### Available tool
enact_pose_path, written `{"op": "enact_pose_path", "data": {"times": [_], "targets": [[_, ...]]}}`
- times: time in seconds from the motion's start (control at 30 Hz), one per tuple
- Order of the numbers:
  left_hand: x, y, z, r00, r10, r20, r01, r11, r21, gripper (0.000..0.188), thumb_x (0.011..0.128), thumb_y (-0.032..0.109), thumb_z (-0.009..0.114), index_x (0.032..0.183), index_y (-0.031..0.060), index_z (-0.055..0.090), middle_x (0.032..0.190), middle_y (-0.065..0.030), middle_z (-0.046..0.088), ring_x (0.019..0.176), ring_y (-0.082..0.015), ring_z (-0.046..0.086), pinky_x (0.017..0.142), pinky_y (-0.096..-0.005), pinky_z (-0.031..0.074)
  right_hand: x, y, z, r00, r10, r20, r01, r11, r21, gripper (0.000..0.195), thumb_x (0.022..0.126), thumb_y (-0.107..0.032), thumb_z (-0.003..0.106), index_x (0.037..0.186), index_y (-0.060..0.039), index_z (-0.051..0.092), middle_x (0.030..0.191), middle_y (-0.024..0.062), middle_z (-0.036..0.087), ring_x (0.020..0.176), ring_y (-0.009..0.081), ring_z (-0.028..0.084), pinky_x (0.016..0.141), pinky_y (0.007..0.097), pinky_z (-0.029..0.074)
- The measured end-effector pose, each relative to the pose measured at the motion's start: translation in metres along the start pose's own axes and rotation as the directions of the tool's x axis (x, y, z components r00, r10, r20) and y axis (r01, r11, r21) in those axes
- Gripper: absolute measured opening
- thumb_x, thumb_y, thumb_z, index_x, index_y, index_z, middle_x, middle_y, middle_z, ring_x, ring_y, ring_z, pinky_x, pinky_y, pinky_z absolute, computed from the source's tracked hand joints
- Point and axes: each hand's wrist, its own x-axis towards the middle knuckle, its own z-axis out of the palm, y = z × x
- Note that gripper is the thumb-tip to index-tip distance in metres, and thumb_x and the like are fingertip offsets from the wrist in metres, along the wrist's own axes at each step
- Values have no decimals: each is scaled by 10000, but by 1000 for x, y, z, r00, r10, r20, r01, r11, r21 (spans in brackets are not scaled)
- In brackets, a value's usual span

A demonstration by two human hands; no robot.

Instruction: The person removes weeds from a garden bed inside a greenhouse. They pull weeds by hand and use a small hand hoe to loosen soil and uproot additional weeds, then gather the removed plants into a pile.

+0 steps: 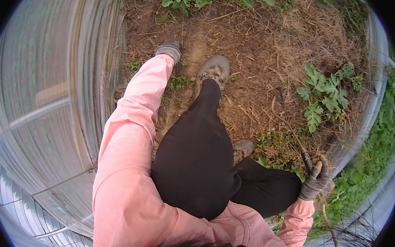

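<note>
My left hand [168,51], in a grey-striped knit glove, reaches down to the soil near the plastic wall. Its fingers point away and are mostly hidden, so what they touch cannot be seen. Low weeds [178,82] grow just below that wrist. At the lower right, my gloved right hand [316,180] grips the dark handle of a hand tool [307,160]. A thin, brown, curved shaft or blade runs from the handle towards the straw; it may be a sickle. Beyond the tool spreads a leafy plant [327,88] with lobed leaves, like a watermelon vine.
Clear plastic sheeting [47,109] of a greenhouse rises on my left, over metal tubing. Dry straw [301,39] covers soil on the right. More lobed-leaf vines [190,0] grow ahead. A low sheet edge [364,130] curves along the right side. My shoe [214,68] stands between.
</note>
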Motion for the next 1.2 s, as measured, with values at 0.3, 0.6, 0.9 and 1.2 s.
{"op": "enact_pose_path", "data": {"times": [0.3, 0.6, 0.9, 1.2], "targets": [[-2, -50, 5, 986, -161, 46, 167, 969, -180, 620, 847, 443, 533, 1332, 86, 386, 1385, -128, 392, 1269, -280, 393, 1016, -391, 365, 0, 3, 0, 1000, -13, 7, 13, 1000, -12, 239, 940, -110, 463, 1119, 13, 562, 856, 59, 569, 750, 106, 535, 676, 236, 507], [-18, -15, -15, 964, -99, 246, 78, 993, 93, 804, 753, 492, 604, 1351, 36, 321, 1385, -152, 361, 1257, -293, 390, 1022, -398, 343, -3, 1, 1, 999, 53, -11, -53, 998, 41, 240, 936, -111, 473, 1116, 22, 560, 870, 67, 568, 777, 120, 546, 699, 258, 540], [-3, 4, 21, 974, -222, 31, 223, 975, -21, 327, 831, 173, 564, 1151, 120, 612, 1218, -105, 571, 1124, -272, 550, 884, -431, 457, -1, 3, 1, 1000, 24, -3, -24, 998, 65, 238, 936, -103, 469, 1116, 27, 555, 859, 71, 563, 770, 122, 551, 688, 264, 542], [-8, -15, 3, 979, 70, 190, -117, 962, 248, 462, 826, 202, 558, 1270, 93, 496, 1302, -125, 492, 1178, -264, 503, 924, -404, 443, 0, 3, 0, 1000, -12, 5, 12, 998, 68, 238, 933, -92, 463, 1115, 30, 555, 840, 71, 565, 753, 119, 548, 688, 257, 541]]}}
